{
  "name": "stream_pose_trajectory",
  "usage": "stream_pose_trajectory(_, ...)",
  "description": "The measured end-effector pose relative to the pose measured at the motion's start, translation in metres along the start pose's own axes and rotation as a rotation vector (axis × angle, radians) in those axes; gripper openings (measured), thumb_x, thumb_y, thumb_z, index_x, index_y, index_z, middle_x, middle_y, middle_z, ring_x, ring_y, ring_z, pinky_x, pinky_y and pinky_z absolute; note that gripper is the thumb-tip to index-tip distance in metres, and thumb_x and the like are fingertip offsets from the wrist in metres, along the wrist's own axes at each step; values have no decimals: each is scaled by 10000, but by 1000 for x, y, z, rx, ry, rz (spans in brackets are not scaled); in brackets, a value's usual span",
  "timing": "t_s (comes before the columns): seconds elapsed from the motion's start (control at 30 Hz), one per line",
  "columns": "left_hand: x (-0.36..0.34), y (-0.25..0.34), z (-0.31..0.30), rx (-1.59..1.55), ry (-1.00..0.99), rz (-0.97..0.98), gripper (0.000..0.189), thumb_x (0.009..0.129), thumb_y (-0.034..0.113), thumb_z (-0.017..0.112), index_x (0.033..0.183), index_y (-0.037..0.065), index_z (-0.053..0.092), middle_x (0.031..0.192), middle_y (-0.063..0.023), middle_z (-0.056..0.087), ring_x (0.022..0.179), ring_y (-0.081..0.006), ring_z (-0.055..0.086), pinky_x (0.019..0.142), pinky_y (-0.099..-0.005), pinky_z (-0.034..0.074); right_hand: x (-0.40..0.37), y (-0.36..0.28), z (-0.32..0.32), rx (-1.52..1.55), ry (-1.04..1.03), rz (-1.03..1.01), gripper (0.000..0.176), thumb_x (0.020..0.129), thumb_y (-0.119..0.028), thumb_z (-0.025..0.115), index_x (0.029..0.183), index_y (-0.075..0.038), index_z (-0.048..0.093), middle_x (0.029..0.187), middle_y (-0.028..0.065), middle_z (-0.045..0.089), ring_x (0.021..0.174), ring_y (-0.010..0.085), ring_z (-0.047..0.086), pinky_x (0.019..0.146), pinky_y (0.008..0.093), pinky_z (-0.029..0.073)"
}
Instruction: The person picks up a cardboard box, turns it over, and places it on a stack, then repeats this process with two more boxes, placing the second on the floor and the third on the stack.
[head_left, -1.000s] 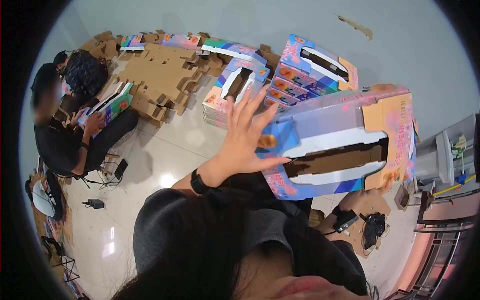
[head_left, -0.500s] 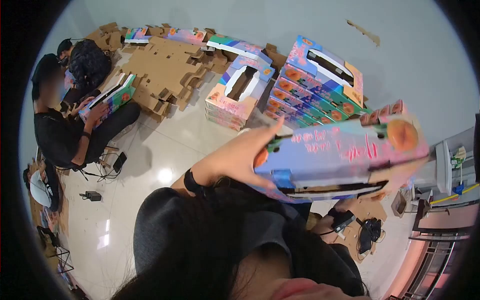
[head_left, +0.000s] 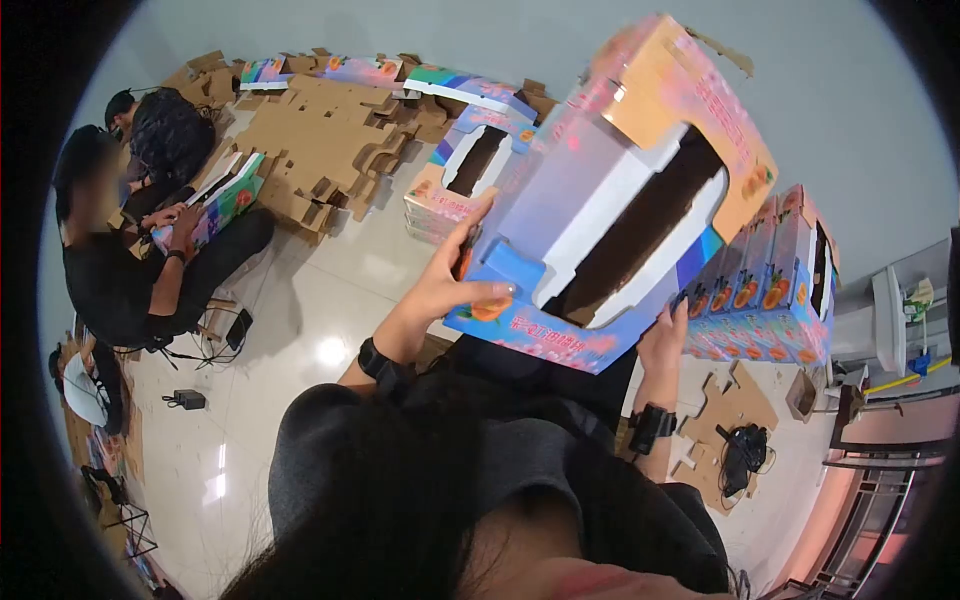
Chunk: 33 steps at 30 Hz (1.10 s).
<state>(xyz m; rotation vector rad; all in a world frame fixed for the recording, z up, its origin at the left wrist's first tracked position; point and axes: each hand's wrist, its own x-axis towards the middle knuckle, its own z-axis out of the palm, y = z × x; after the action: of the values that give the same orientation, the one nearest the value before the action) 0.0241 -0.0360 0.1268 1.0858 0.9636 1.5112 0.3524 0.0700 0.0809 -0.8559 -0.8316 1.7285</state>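
The left hand clamps the printed box at its near corner, and the right hand clasps its lower edge. The pink lettering is unreadable. Held between both grips, the box now tilts window-face up, unlike before.

A person sits on the pale floor at the left, a printed carton across the lap. Behind them lie heaped flat cardboard blanks, with a low carton stack just beside. More cartons stand at the right, near cardboard scraps.
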Motion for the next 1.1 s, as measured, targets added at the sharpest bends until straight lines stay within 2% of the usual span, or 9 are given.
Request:
stream_pose_trajectory(0.23,-5,-28,-68,-296,120,-319,648,746,188,693,1316,18,434,1083,-120,602,958,-208,606,842,-334,495,-7,17,27,228,-3,84,777,908,-644,343,1357,-13,403,1291,129,513,1218,267,464,1030,380,345)
stream_pose_trajectory(0.4,-20,-39,-113,-465,381,-36,443,842,279,604,1191,18,527,1027,-133,642,860,-235,646,765,-369,543,-2,25,27,35,-123,105,659,928,-597,337,1231,-31,483,969,94,622,908,211,585,847,352,444)
stream_pose_trajectory(0.47,-21,-18,-100,-543,391,112,447,897,316,563,1224,14,517,1076,-139,640,894,-256,649,816,-404,543,-1,24,23,-16,-198,72,636,936,-557,347,1262,-22,459,990,128,621,928,232,590,853,372,450)
stream_pose_trajectory(0.53,-29,-49,-156,-754,-20,232,497,953,327,458,1321,-8,456,1268,-174,557,1078,-275,582,938,-410,464,-4,18,27,-103,-261,14,630,940,-539,356,1282,-18,444,1009,148,622,951,246,593,871,383,450)
stream_pose_trajectory(0.73,-33,-10,-100,-309,404,92,308,931,347,497,973,53,579,854,-74,633,731,-163,616,661,-299,507,-21,-1,63,-115,-905,-8,1014,715,-593,655,1460,-45,241,1444,221,329,1366,350,296,1021,488,335)
stream_pose_trajectory(0.8,-26,-3,-87,-397,-46,-64,351,857,346,604,1031,42,591,877,-54,634,809,-170,624,724,-309,498,-30,-4,73,-207,-882,-24,1074,714,-578,662,1489,-63,128,1508,193,214,1406,343,212,1036,501,309)
stream_pose_trajectory(0.87,-17,6,-31,-52,247,-117,488,832,365,619,1165,15,548,1019,-86,623,904,-183,615,829,-324,485,-25,19,72,-182,-750,-129,1093,717,-590,657,1490,-69,86,1520,172,174,1417,331,180,1059,514,289)
stream_pose_trajectory(0.93,-4,0,-4,-26,258,-150,705,765,257,663,1361,36,357,1194,-130,547,1073,-217,564,936,-350,449,-25,23,69,12,-598,-117,1083,726,-625,626,1486,-75,85,1517,155,176,1411,324,187,1084,541,262)
stream_pose_trajectory(1.1,10,11,37,-268,161,-113,751,750,193,671,1392,27,320,1259,-140,511,1150,-238,522,1013,-361,388,-28,4,32,502,-281,5,1048,716,-779,507,1441,-68,247,1467,124,304,1357,295,302,1104,583,219)
